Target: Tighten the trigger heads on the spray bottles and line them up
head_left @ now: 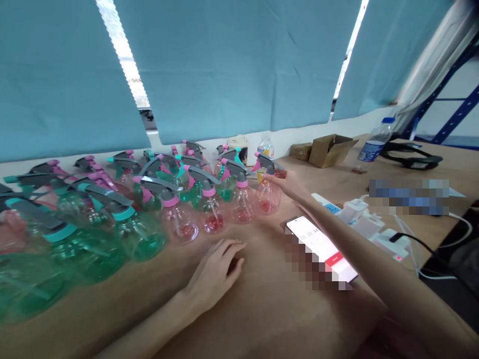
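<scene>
Several spray bottles stand in rows across the left and middle of the wooden table (262,309), pink ones and green ones with grey trigger heads. My right hand (288,184) reaches out to the rightmost pink spray bottle (267,197) and its fingers grip the bottle just under the trigger head. My left hand (217,271) rests flat on the table in front of the pink bottles, fingers loosely spread, holding nothing. A green spray bottle (140,234) stands nearest the front on the left.
A lit phone (320,247) lies under my right forearm. Right of it sit a white power strip (355,214) with chargers and cables. At the back are an open cardboard box (329,149), a water bottle (374,142) and a black headset (409,159). Blue blinds hang behind.
</scene>
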Motion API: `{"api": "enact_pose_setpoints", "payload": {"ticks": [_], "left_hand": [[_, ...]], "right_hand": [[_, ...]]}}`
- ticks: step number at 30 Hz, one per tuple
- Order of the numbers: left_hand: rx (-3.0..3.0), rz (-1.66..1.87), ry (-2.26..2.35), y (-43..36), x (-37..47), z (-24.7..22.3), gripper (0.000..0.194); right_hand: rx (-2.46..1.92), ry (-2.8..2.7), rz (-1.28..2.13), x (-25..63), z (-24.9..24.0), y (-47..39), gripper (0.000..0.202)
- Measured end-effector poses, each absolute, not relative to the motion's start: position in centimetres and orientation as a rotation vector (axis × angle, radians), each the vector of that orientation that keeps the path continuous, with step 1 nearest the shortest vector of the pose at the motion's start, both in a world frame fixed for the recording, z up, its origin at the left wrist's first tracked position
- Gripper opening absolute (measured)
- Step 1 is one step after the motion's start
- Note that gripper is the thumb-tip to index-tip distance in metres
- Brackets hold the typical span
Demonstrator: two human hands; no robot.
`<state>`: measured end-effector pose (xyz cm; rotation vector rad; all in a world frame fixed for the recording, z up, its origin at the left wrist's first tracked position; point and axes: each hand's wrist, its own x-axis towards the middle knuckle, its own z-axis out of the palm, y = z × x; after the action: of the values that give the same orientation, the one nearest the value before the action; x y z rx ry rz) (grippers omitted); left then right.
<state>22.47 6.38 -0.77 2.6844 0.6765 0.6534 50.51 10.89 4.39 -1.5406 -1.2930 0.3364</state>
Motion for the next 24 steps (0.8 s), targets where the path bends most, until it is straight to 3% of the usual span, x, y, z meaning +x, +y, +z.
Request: {"api": "enact_pose_setpoints", "payload": {"ticks": [9, 15, 18, 24], "left_hand": [[2.601, 0.674, 0.727, 5.3, 23.0, 0.1, 0.024], [2.439, 0.745, 0.817, 3.6, 22.4, 1.1, 0.065], [2.352, 0.735, 0.785, 2.9, 21.1, 1.3, 0.071], [2.258, 0.747, 0.902, 2.1, 16.7, 1.2, 0.072]], "right_hand": [[-1.601, -1.192, 0.109, 48.3, 7.8, 3.5, 0.031], [-1.382, -1.514, 0.256, 42.4, 8.0, -1.3, 0.025], [-1.262, -1.651, 0.446, 39.2, 7.8, -1.9, 0.032], [-1.355, -1.76, 0.522, 34.4, 8.1, -1.8, 0.026]]}}
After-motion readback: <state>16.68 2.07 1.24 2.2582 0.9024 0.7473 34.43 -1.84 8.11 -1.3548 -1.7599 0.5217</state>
